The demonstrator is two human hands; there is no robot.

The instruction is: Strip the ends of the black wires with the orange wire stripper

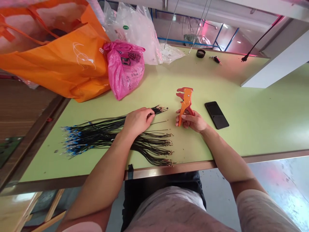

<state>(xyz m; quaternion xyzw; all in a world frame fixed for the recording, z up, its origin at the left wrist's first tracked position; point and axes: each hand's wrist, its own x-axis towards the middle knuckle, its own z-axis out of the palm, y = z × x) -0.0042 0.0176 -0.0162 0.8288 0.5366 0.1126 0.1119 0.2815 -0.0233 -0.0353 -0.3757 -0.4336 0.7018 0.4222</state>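
Lying across the left part of a green tabletop [253, 129], a bundle of black wires [102, 138] is being covered midway along its upper strands by the left hand [138, 121]. This hand is being curled, palm down, over the strands; whether they are being pinched cannot be told, since its underside is being hidden. The blue-sleeved terminals [73, 139] are being bunched well to the left of that hand, while the copper-coloured tips [171, 163] are being fanned out to its right, the upper ones just beyond its knuckles. The lower strands are being crossed by the left forearm. An orange and red wire stripper [186, 98] is being gripped by its handles in the right hand [193, 121], thumb and fingers closed around them. Its head is being pointed away from the body, its jaws standing apart and facing left, clear of the wire tips. Just right of that hand, a black smartphone [216, 115] is being left lying flat. Behind the wires, the tabletop is being occupied by a knotted pink plastic bag [126, 72] and an orange tote bag [60, 69].
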